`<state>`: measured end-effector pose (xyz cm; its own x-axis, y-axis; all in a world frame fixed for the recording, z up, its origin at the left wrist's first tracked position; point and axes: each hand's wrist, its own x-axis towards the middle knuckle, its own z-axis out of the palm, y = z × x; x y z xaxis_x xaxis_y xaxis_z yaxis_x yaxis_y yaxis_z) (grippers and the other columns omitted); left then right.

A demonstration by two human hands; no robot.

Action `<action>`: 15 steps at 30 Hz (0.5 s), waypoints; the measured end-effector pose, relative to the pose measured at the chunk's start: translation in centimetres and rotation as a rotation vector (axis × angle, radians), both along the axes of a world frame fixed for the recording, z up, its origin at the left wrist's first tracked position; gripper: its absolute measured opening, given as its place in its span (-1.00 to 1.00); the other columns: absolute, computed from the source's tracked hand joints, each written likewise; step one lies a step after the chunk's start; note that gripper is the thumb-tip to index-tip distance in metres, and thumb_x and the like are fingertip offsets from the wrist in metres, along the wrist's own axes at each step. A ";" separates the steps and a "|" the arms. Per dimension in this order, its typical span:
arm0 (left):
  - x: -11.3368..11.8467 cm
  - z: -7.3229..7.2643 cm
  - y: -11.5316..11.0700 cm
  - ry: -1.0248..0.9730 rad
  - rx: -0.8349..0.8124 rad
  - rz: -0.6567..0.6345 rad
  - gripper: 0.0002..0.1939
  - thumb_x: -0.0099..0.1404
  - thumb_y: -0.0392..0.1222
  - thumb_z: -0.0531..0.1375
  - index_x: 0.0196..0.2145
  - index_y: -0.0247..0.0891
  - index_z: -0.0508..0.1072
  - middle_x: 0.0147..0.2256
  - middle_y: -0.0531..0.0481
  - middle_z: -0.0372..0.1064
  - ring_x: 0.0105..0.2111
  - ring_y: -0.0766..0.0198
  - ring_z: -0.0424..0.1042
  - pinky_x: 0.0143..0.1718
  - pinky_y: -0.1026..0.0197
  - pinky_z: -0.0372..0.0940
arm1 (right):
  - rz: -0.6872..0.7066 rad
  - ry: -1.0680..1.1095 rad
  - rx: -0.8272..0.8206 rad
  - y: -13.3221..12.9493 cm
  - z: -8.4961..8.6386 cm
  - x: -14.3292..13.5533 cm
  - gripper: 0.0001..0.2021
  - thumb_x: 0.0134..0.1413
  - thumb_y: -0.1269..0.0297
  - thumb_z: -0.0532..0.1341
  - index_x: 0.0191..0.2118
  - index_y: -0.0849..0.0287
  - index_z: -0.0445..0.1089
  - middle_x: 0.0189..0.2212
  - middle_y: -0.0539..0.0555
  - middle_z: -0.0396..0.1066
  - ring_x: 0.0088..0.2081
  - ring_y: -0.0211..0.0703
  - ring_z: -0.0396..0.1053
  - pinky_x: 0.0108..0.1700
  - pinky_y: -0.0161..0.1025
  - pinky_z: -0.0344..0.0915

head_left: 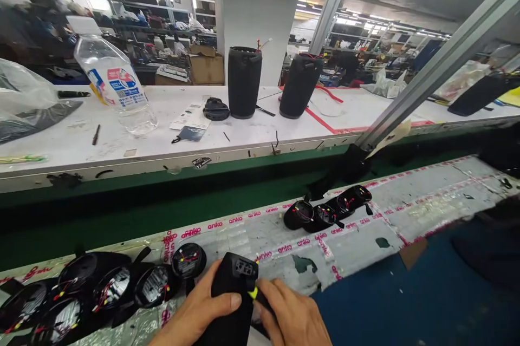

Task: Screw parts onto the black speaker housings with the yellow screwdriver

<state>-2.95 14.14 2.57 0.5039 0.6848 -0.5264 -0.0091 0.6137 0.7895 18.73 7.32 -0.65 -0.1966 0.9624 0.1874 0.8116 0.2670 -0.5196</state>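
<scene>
A black fabric-covered cylinder [229,308] with a small port panel near its upper end is held at the bottom centre. My left hand [203,302] wraps round its left side, the thumb lying across the front. On the right, my right hand [286,311] has its fingers curled round a black tool with a yellow-green band [254,293], touching the cylinder just below the panel. The tool's far part is hidden by the fingers. Left of the cylinder lies a round black part with red wires [189,260].
Several black housings with wires [114,286] lie at lower left, more [325,213] farther right on the taped grey surface [244,235]. On the white shelf [162,145] stand a water bottle [122,83] and two black cylinders [245,83]. A metal post [439,59] slants at right.
</scene>
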 end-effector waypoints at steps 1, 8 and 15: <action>0.0 0.1 -0.1 -0.026 0.009 -0.024 -0.26 0.02 0.05 0.39 0.15 -0.15 0.35 -0.04 -0.06 0.54 0.02 -0.09 0.47 0.14 -0.10 0.27 | -0.027 -0.005 0.007 0.2 0.5 0.1 -0.70 0.38 0.18 0.05 0.16 -0.11 0.31 -0.20 0.05 0.56 -0.33 -0.06 0.56 -0.37 -0.23 0.44; 0.3 0.2 -0.7 -0.100 -0.022 0.004 -0.17 0.04 0.03 0.40 0.24 -0.13 0.27 0.09 -0.08 0.49 0.10 -0.11 0.44 0.22 -0.13 0.23 | -0.160 0.037 0.015 -1.1 1.1 -0.1 -0.67 0.40 0.15 0.05 0.21 -0.10 0.27 -0.09 0.08 0.56 -0.24 -0.02 0.59 -0.30 -0.20 0.49; -0.5 -0.7 -1.5 0.252 -0.087 0.164 -0.21 0.12 0.14 0.31 0.27 -0.08 0.28 0.32 -0.04 0.22 0.35 -0.07 0.13 0.38 -0.12 -0.01 | -0.126 0.021 -0.005 -2.6 2.3 -0.3 -0.76 0.43 0.14 0.00 0.10 -0.10 0.27 -0.30 0.01 0.54 -0.38 -0.09 0.55 -0.44 -0.25 0.39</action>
